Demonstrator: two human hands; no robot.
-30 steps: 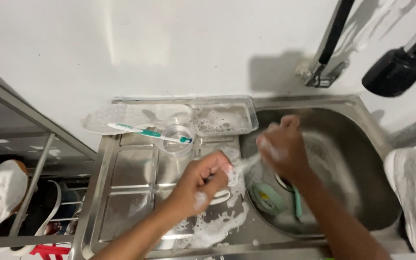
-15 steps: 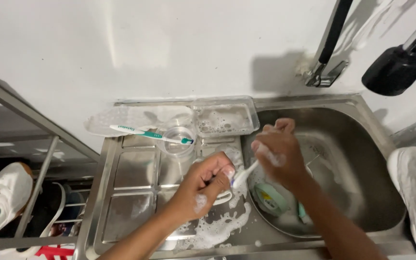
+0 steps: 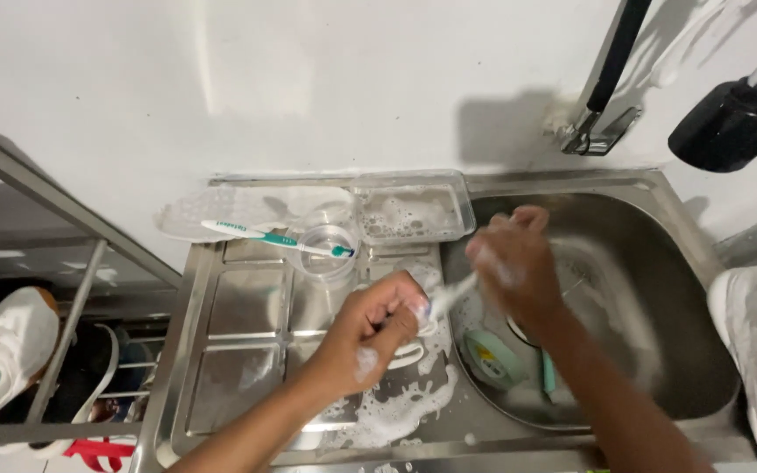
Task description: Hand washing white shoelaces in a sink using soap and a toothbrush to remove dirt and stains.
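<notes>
We see a white, foamy brush-like tool (image 3: 449,296) at the sink's (image 3: 659,254) left rim; what it is stays blurred. Our left hand (image 3: 370,337) is fisted around it. Our right hand (image 3: 514,263), soapy and blurred, hovers over the basin; its grip we cannot tell. Behind stand 1 clear cup (image 3: 330,250) bearing a toothbrush (image 3: 273,236) and 1 sudsy container (image 3: 409,210).

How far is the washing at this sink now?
Done, it seems: a clear cup and a foamy tub are set aside on the drainboard. In hand: the left hand and right hand hold a soapy white item. Left: a green thing lies in the basin.
</notes>
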